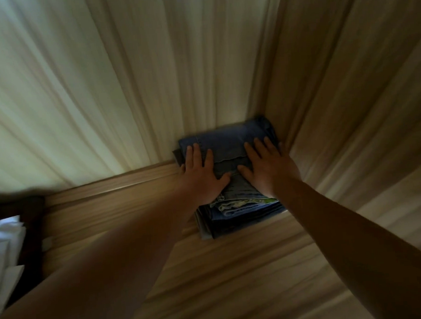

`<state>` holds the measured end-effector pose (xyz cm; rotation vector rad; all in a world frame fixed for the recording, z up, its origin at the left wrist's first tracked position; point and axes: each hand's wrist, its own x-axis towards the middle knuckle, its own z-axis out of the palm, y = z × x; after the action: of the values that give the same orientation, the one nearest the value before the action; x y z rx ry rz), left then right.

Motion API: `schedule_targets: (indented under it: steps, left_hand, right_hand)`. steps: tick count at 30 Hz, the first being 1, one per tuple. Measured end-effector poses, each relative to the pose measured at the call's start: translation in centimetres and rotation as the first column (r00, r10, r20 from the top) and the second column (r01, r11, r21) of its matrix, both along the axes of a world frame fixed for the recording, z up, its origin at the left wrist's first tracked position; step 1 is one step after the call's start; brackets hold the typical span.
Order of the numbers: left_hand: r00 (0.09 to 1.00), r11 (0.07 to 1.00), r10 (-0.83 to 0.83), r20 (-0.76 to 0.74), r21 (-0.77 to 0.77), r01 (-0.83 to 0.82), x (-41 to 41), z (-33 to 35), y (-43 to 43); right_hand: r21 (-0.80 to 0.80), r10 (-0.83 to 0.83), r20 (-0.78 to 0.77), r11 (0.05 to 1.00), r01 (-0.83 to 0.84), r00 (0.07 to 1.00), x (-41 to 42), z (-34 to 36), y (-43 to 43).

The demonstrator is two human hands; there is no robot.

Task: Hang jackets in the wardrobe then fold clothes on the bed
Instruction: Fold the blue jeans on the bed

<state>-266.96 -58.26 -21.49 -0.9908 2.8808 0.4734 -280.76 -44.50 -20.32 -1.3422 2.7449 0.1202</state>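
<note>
Hands (233, 175) (both flat) press folded jeans (228, 147).

There is just one camera, and it sits on the person's head. It looks forward and down, past the left hand (202, 175) and the right hand (269, 169), into the back corner of a wooden shelf (227, 272). It is close, with both hands reaching that corner.
</note>
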Motion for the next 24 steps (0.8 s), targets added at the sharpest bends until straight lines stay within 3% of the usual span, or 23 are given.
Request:
schedule_targets:
  steps: [6,8,9,12,14,24]
  left_hand:
    - [0.999,0.986,-0.041,0.016,0.165,0.037,6.1,3.7,1.9]
    - [0.999,0.979,-0.036,-0.038,0.198,0.043,10.0,5.7,2.6]
    - [0.998,0.956,0.021,-0.053,0.293,-0.005,11.8,6.3,2.8]
    - [0.997,0.987,0.059,0.047,0.145,-0.065,18.4,9.1,3.6]
    - [0.989,0.993,0.083,0.125,0.071,-0.092,22.6,10.2,4.0]
    - [0.970,0.966,0.229,0.075,0.105,-0.236,38.8,16.0,9.0]
  right_hand:
    - [-0.111,-0.019,0.046,0.993,0.024,0.999,4.6,2.0,3.5]
    - [-0.205,0.001,0.140,0.978,0.028,0.990,6.7,3.7,4.5]
    - [-0.245,0.010,0.207,0.969,0.042,0.978,8.0,4.8,4.9]
    - [-0.290,0.099,0.319,0.957,-0.002,0.943,12.6,7.9,5.7]
    - [-0.238,0.157,0.332,0.968,-0.078,0.930,15.6,9.8,5.9]
    - [-0.084,0.270,0.409,0.962,-0.258,0.872,28.0,15.9,8.9]
